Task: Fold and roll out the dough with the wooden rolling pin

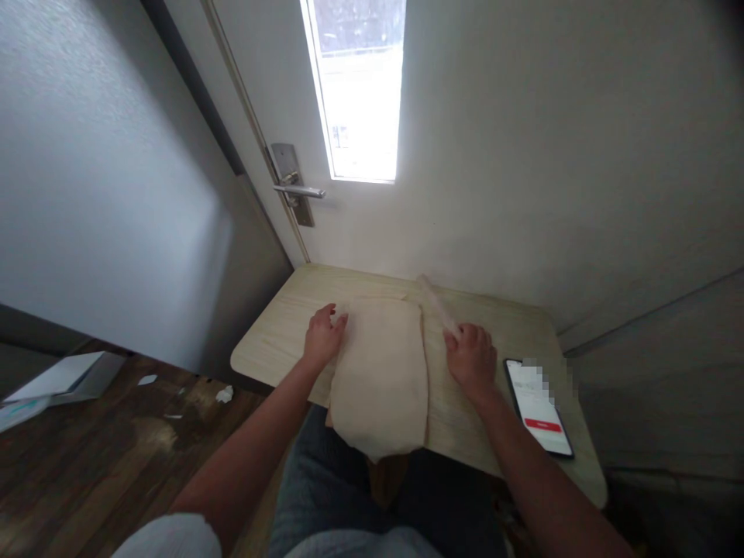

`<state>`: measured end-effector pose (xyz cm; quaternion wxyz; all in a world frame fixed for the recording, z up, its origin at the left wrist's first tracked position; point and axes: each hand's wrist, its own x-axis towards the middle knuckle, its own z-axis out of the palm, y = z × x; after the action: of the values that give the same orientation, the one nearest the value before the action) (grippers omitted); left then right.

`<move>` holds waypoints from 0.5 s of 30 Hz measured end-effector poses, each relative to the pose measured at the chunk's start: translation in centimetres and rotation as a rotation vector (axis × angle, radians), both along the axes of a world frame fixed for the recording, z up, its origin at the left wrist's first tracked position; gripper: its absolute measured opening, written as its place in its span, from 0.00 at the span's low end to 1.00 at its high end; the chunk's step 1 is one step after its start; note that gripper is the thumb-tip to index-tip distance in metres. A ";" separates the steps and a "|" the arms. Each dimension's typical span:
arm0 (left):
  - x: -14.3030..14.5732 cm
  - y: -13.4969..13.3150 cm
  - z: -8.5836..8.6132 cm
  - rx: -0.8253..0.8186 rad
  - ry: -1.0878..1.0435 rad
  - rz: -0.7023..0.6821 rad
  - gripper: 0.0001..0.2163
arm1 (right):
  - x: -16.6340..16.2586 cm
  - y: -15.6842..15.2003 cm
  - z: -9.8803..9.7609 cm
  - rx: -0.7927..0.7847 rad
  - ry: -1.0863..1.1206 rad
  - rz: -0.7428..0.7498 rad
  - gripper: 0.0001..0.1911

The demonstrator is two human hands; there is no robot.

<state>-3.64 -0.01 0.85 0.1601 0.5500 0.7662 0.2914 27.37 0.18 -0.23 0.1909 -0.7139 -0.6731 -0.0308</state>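
A beige cloth [380,376] lies folded on a small light wooden table [279,333], its near end hanging over the front edge. My left hand [322,337] rests on the cloth's upper left corner, fingers bent over the edge. My right hand [470,358] is closed on a narrow strap of the same cloth [435,302] that runs away toward the wall.
A phone [538,407] with a lit screen lies on the table right of my right hand. A white door with a metal handle [299,190] and a narrow window stands behind the table. Wooden floor with paper scraps [224,395] lies to the left.
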 end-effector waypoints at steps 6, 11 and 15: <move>-0.8 4.4 -1.5 -0.188 -0.119 0.009 0.15 | 1.7 2.1 -0.3 -0.104 0.003 -0.123 0.17; -0.6 6.6 -1.5 -0.198 -0.218 0.025 0.13 | 1.4 2.5 0.4 -0.106 0.028 -0.126 0.18; -0.4 6.8 -1.4 -0.149 -0.305 0.043 0.11 | -1.0 3.2 1.1 -0.083 0.099 0.032 0.18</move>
<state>-4.03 6.81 -0.51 0.3086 0.4696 0.7640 0.3171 26.33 3.41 0.83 0.1944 -0.7110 -0.6749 0.0356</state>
